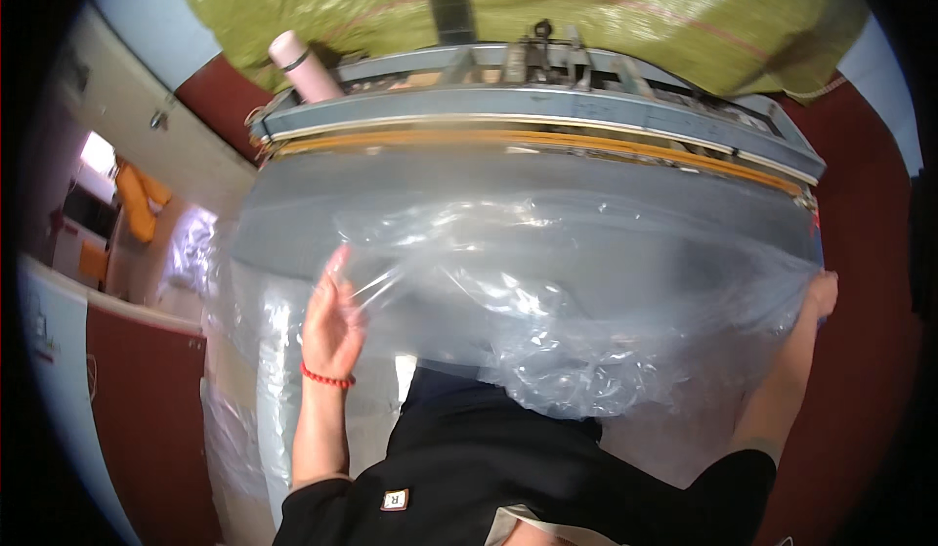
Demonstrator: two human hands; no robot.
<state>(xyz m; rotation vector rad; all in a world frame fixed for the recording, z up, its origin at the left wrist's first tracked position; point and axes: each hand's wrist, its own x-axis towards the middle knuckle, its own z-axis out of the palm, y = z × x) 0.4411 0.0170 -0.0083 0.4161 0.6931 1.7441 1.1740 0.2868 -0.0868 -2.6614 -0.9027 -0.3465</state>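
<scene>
A wide, clear plastic sheet lies wrinkled over a grey machine table and hangs in bunched folds over its near edge, in front of my body. My left hand, with a red bead bracelet at the wrist, is raised at the left part of the sheet. Its fingers pinch the film, and taut creases run from them to the right. Out at the table's right edge, my right hand is closed on the sheet's right side, where the film gathers toward it. Its fingertips are partly hidden.
Along the table's far side runs a grey metal machine frame with an orange strip. A pink bottle leans at its left end. Behind hangs a yellow-green tarp. More clear plastic lies at the lower left.
</scene>
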